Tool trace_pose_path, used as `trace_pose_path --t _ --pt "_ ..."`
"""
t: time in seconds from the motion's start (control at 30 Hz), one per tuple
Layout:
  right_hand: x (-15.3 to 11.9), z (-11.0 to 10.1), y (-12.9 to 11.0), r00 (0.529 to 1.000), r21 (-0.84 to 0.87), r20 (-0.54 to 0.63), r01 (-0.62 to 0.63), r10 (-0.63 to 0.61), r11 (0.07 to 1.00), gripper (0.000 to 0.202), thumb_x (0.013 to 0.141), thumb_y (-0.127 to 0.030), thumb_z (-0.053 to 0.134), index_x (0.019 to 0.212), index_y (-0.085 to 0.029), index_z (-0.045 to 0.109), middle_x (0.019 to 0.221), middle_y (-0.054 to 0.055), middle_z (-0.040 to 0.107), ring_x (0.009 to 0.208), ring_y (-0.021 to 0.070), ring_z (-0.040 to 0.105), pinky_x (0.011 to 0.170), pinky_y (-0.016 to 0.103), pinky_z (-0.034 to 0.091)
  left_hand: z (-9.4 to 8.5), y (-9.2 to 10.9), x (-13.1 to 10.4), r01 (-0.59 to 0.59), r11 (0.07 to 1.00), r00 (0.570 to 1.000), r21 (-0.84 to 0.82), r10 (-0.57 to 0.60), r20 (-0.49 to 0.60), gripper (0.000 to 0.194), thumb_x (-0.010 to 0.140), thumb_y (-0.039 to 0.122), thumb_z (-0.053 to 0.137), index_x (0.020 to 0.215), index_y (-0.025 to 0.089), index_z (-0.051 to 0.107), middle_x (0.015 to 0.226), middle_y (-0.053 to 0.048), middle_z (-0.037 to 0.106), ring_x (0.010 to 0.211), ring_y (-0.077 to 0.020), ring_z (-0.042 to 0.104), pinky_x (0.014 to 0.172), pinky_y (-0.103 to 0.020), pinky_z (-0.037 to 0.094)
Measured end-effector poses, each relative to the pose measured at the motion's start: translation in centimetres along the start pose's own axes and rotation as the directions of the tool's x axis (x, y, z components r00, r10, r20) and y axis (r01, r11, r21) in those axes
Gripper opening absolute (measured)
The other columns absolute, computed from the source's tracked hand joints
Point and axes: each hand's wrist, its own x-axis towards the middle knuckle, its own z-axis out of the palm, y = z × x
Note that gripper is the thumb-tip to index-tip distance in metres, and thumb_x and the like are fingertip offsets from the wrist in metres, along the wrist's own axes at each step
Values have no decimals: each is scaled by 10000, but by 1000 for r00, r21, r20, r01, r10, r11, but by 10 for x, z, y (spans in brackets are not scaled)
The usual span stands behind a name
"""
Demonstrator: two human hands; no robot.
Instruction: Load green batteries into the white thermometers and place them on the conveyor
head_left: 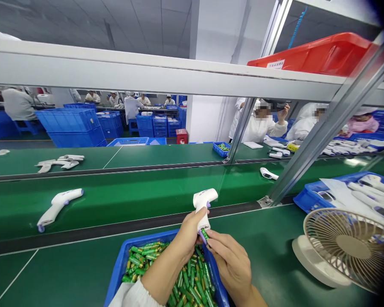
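My left hand (189, 228) is wrapped round the handle of a white and purple handheld thermometer (203, 200), whose head points up and to the right. At the lower end of the handle, my right hand (229, 255) pinches a green battery (205, 233) at the opening, beside a purple flap. Both hands are above the right part of a blue bin (120, 260) filled with several green batteries (196, 279). My left forearm covers part of the bin.
Another thermometer (59, 205) lies on the green conveyor (115, 196) at left, one more (269, 173) at right. A beige fan (352, 247) and a blue tray (307, 198) of thermometers stand at right. Metal posts (326, 128) rise ahead; people in white work beyond.
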Motion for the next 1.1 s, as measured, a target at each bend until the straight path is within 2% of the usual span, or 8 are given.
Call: trace_pose_path --t 0.3,0.43,0.57,0.77,0.83,0.9,0.97,1.1 --pt "-4 -7 7 998 -132 33 64 -60 989 504 827 -34 600 1238 -326 620 1076 78 718 867 232 707 658 350 585 -5 7 1 38 994 997 106 -45 67 473 700 522 692 940 117 651 504 43 441 390 -75 363 387 -209 170" --pt "-7 -8 10 998 -200 37 64 -58 978 506 816 -31 619 1223 -330 639 1012 79 720 797 215 697 641 333 570 -5 7 1 25 996 999 82 -29 40 455 717 505 684 947 116 635 535 34 476 416 -86 404 393 -208 208" --pt "-4 -3 7 997 -215 62 -33 47 976 427 884 -79 541 1199 -343 656 982 73 700 789 194 665 654 322 545 -2 2 1 76 996 997 -41 -76 9 444 713 511 708 922 131 611 541 44 467 416 -72 393 408 -194 224" --pt "-4 2 4 976 -129 8 -214 217 968 414 917 -164 525 1317 -262 567 837 54 676 672 161 634 608 268 523 0 -4 4 232 949 967 -215 -202 153 412 844 520 555 953 125 593 506 15 482 373 -66 364 393 -179 183" --pt "-6 5 1 920 -60 -38 -391 389 918 415 925 -244 530 1338 -211 533 660 7 612 519 137 547 518 251 471 2 -5 5 204 957 976 -206 -183 117 428 858 531 529 988 128 587 517 4 504 387 -74 388 397 -177 211" --pt "-7 8 -3 810 73 -45 -581 585 811 447 914 -351 551 1323 -177 513 522 -54 489 441 121 452 468 236 410 3 -6 5 149 972 988 -184 -139 66 452 853 547 532 1024 132 581 535 4 511 419 -88 427 410 -181 250" --pt "-4 11 -6 680 242 39 -717 732 654 498 893 -445 564 1296 -163 489 467 -89 395 409 107 383 438 221 351 5 -9 4 70 986 997 -151 -65 33 481 826 560 569 1053 136 578 552 19 495 432 -90 428 410 -190 259" --pt "6 11 -8 515 411 219 -819 829 400 630 823 -562 611 1290 -164 468 439 -114 319 371 75 245 386 202 208 6 -13 3 -84 994 995 -68 87 43 543 766 575 634 1112 163 571 582 45 460 423 -79 386 387 -204 219"
